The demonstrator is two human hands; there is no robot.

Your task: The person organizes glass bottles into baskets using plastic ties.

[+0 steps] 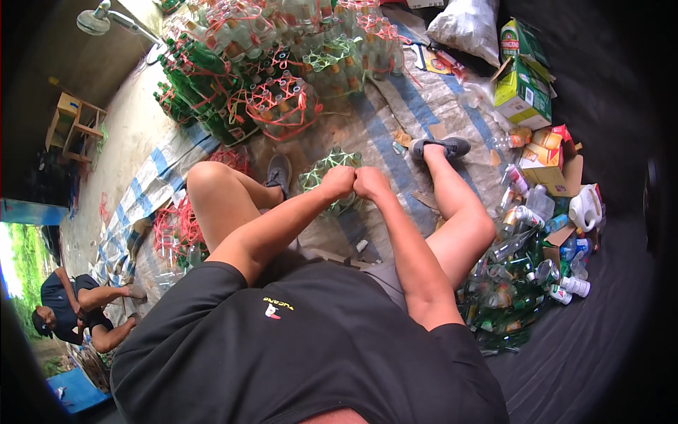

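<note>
Between my feet stands a bundle of clear glass bottles (pixel 308 178), with green plastic twine (pixel 328 162) criss-crossed round the bottle necks. My left hand (pixel 340 181) and my right hand (pixel 371 184) meet knuckle to knuckle over the bundle's near right side. Both are closed into fists. The green twine runs up to them, though the part inside the fingers is hidden. My forearms cover some of the bottles' near side.
Tied bottle bundles (pixel 282 106) crowd the far side, with green bottles (pixel 201 78) among them. Red twine (pixel 176 230) lies by my left knee. At right are loose bottles and cans (pixel 519 275) and cardboard boxes (pixel 547 166). Another person (pixel 78 304) sits far left. Striped sheeting (pixel 402 106) covers the ground.
</note>
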